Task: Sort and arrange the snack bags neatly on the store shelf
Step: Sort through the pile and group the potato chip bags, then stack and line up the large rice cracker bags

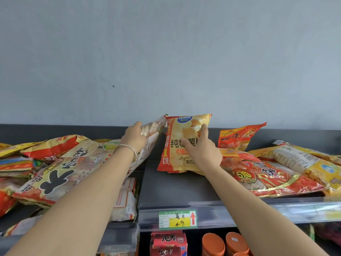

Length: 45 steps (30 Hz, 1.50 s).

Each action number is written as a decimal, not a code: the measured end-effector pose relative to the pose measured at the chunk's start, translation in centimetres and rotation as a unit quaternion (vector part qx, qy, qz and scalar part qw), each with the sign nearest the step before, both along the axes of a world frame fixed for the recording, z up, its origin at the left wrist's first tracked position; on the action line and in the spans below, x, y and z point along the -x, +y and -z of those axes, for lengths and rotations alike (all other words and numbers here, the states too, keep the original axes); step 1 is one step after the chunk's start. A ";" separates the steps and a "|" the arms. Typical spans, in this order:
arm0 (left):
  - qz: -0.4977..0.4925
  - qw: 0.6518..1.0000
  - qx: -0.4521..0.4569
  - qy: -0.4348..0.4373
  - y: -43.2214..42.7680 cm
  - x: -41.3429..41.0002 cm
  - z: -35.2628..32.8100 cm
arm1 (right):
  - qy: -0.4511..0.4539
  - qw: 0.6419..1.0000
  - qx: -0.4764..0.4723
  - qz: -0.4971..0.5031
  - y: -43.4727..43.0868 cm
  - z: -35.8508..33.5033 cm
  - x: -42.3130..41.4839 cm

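Note:
A yellow and red chip bag [181,137] stands upright at the middle of the top shelf [184,189]. My right hand [202,149] lies flat on its front, fingers spread and straight. To its left a large rice-cracker bag [77,163] with big black characters leans over a heap. My left hand [135,135], a bangle on the wrist, grips that bag's clear top corner [153,126].
More snack bags lie piled at the left [16,163] and the right [267,174] of the shelf; one red and yellow bag [238,137] leans on the back rail. A price tag [178,219] sits on the front rail. Red boxes [168,242] and orange tubs [214,244] stand below.

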State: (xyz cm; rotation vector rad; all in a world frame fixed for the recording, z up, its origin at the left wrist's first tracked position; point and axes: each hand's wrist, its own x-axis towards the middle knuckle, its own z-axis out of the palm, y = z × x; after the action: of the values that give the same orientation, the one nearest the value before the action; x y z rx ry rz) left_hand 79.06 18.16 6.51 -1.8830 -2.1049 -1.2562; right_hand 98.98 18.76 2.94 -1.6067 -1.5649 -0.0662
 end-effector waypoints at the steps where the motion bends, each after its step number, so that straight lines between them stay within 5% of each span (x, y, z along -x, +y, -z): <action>1: -0.003 1.000 -0.001 -0.004 0.2 0.1 0.0 | 0.002 1.000 -0.003 0.003 0.0 0.2 0.1; 12: 0.007 1.000 -0.023 -0.006 1.0 0.4 0.6 | -0.058 0.994 0.088 -0.030 1.2 3.6 1.2; 18: 0.036 0.999 -0.033 -0.012 0.8 0.3 1.1 | -0.330 0.940 0.073 0.052 -0.4 1.5 3.0; 22: 0.061 0.998 -0.020 -0.014 0.5 -0.1 1.8 | -0.371 0.926 -0.063 0.020 -1.5 -0.3 4.5; 25: 0.070 0.997 -0.017 -0.025 0.4 -0.1 1.9 | -0.194 0.964 -0.002 -0.183 -1.6 -0.9 6.4; 28: 0.065 0.997 -0.005 -0.044 0.0 0.1 1.7 | 0.060 0.944 0.148 -0.289 -1.8 -1.6 8.4; 32: 0.179 0.973 0.029 -0.142 -1.6 1.5 1.7 | 0.396 0.796 0.327 -0.321 -1.1 -1.8 10.0; 35: 0.206 0.964 0.034 -0.164 -3.1 4.3 2.0 | 0.433 0.781 0.339 -0.296 -0.2 -2.0 11.2; 38: 0.136 0.987 0.081 -0.021 -3.6 7.9 3.0 | 0.424 0.812 0.316 -0.246 0.8 -2.7 12.7; 41: 0.084 0.973 0.188 0.101 -3.8 10.0 4.3 | 0.376 0.851 0.288 -0.226 1.1 -3.6 13.6; 45: 0.012 0.965 0.208 0.159 -3.3 9.7 5.2 | 0.402 0.862 0.204 -0.233 0.7 -4.7 12.6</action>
State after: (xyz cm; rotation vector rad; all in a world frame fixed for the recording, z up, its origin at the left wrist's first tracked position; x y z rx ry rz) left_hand 69.35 14.85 1.33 -2.0893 -2.2926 -0.4850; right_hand 86.39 19.41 7.61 -1.2302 -1.2630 1.1266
